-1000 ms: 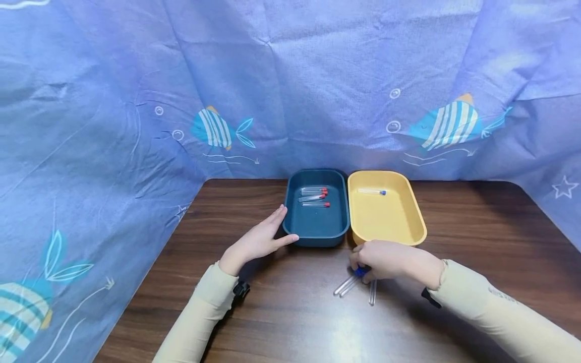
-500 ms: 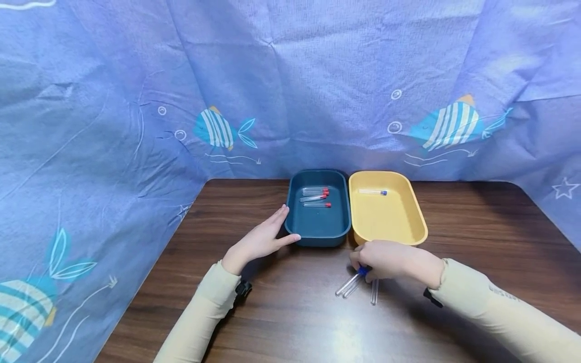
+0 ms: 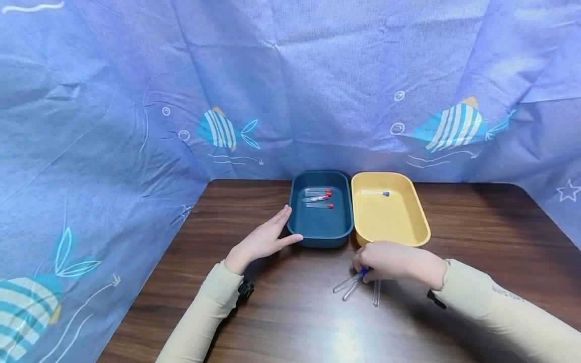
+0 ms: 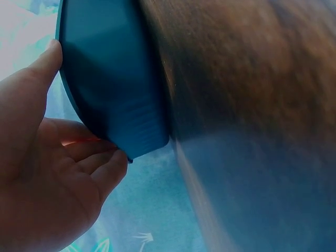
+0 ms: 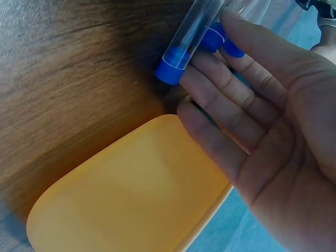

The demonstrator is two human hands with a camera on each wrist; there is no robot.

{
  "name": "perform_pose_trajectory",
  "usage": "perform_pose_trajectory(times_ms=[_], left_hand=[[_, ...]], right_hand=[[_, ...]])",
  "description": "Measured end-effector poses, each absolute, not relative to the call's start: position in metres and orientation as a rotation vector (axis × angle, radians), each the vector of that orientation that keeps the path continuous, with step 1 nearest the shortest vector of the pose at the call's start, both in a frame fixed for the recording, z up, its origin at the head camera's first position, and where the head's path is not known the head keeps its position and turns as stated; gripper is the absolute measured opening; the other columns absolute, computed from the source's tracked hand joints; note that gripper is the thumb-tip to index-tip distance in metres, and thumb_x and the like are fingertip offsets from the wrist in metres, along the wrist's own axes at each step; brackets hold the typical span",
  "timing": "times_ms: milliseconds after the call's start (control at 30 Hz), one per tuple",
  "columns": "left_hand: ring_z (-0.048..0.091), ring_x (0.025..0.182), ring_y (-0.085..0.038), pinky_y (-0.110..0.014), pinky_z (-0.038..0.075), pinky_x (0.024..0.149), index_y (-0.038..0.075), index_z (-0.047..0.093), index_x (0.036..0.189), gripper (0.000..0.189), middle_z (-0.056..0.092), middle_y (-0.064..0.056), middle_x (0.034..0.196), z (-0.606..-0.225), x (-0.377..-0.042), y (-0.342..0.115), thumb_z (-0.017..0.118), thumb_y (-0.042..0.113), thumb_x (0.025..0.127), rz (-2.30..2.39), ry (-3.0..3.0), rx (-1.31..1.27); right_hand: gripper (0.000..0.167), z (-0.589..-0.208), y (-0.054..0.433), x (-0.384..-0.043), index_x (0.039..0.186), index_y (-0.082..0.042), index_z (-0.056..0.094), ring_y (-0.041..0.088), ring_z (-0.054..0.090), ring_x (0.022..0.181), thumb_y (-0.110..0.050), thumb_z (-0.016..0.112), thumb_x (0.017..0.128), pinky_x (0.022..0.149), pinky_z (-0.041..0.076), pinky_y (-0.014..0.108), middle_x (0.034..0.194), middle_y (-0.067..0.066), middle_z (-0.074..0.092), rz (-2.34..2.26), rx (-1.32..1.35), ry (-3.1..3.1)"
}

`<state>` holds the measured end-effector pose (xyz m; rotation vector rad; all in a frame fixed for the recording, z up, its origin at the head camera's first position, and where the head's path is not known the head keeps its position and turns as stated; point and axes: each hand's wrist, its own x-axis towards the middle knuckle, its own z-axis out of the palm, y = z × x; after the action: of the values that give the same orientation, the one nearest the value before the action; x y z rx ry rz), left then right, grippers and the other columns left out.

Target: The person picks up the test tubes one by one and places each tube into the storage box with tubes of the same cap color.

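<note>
We see a blue cloth (image 3: pixel 290 75) printed with striped fish hanging behind and to the left of a dark wooden table (image 3: pixel 476 227); the cloth covers whatever lies beyond, and the table's near edge is cut off by the frame. Two trays stand side by side at the back of the table, just touching or nearly so: a dark blue tray (image 3: pixel 338 234) on the left and a yellow tray (image 3: pixel 419 222) on the right.

Our left hand (image 3: pixel 263 241) rests against the near left corner of the blue tray, fingers straight along its side and thumb along its front wall, curled round nothing. In the left wrist view the tray's wall (image 4: pixel 113 79) fills the space by the palm, and much of that picture is blurred.

Our right hand (image 3: pixel 386 259) lies on the table just in front of the yellow tray, over the capped ends of three clear tubes (image 3: pixel 347 285) whose open lengths stick out towards us. The fingers (image 5: pixel 231 89) are only slightly bent and lie against the blue caps (image 5: pixel 170 71); we cannot tell whether they actually pinch a tube.

Inside the blue tray lie several red-capped tubes (image 3: pixel 320 198), too small to count surely. One blue-capped tube (image 3: pixel 375 193) lies at the back of the yellow tray.
</note>
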<state>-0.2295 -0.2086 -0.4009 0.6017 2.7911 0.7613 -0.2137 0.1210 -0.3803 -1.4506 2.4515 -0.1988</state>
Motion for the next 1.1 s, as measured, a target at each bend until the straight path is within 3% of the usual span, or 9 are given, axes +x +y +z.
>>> perform_pose_trajectory(times_ms=[467,800,1100], left_hand=[[0.014,0.153,-0.017,-0.041,0.022,0.121,0.008,0.012,0.162,0.1,0.009,-0.005,0.168,-0.407,-0.232,-0.201,0.051,0.069,0.094,0.777,2.778,0.587],[0.015,0.153,-0.02,-0.043,0.022,0.121,0.007,0.012,0.162,0.098,0.01,-0.009,0.169,-0.405,-0.23,-0.2,0.052,0.066,0.095,0.777,2.77,0.607],[0.016,0.153,-0.022,-0.044,0.023,0.121,0.007,0.012,0.162,0.098,0.009,-0.007,0.168,-0.403,-0.229,-0.205,0.052,0.067,0.095,0.76,2.787,0.576]], right_hand=[[0.014,-0.379,0.131,-0.211,0.09,-0.019,0.07,0.001,0.057,0.075,-0.016,0.083,0.084,0.068,0.052,0.021,0.091,-0.014,0.065,-0.239,-1.514,2.451],[0.012,-0.374,0.137,-0.211,0.086,-0.019,0.07,-0.001,0.056,0.074,-0.018,0.082,0.086,0.067,0.05,0.018,0.081,-0.019,0.061,-0.278,-1.594,2.442],[0.008,-0.345,0.136,-0.22,0.086,-0.019,0.07,-0.005,0.051,0.07,-0.016,0.076,0.092,0.065,0.049,0.019,0.079,-0.02,0.059,-0.398,-1.554,2.384]])
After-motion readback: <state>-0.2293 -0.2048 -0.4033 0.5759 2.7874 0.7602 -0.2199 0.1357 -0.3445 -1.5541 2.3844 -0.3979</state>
